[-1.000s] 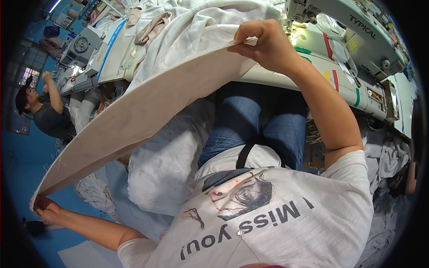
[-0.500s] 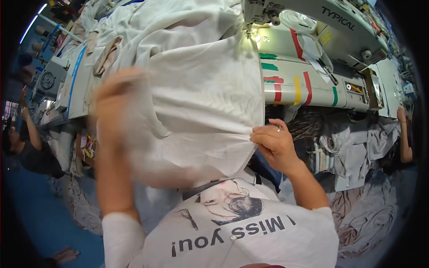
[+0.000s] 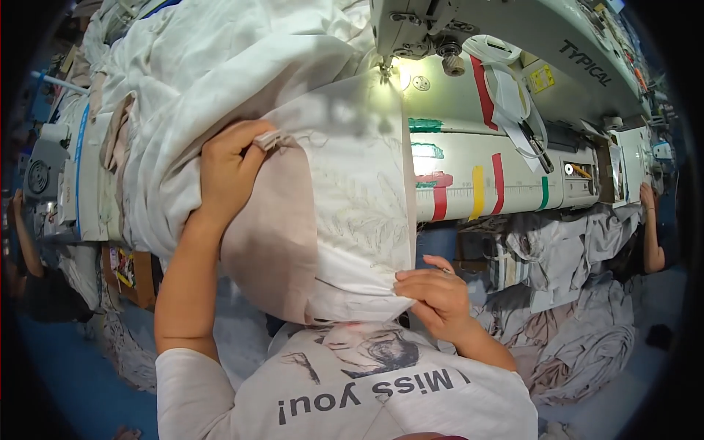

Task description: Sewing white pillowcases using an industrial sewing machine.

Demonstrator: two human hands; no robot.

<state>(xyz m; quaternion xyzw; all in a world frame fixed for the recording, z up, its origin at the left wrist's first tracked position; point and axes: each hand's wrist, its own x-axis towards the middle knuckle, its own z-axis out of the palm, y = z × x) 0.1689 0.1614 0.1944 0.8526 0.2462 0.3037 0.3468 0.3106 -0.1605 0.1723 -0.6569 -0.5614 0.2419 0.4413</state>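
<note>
A large white fabric (image 3: 345,176) with faint stitched leaf-like patterns spreads over the sewing table and hangs down toward my lap. Its straight right edge runs up to the needle area of the sewing machine (image 3: 506,44), where a lamp glows. My left hand (image 3: 233,165) is closed on a bunched fold, and a beige-pink section (image 3: 268,227) drapes below it. At the lower right, my right hand (image 3: 438,297) pinches the fabric's edge between thumb and fingers, drawing creases into it. A ring shows on one finger.
Coloured tape strips (image 3: 477,192) mark the machine bed. Thread scissors (image 3: 535,147) lie near the machine arm. Heaped white cloth (image 3: 169,81) covers the table's left. More fabric (image 3: 579,337) is piled at lower right. Other people's arms (image 3: 649,227) appear at both sides.
My left hand, blurred before, now grips a fold farther right, with the beige-pink section showing. My right hand has come down toward me, still pinching the edge.
</note>
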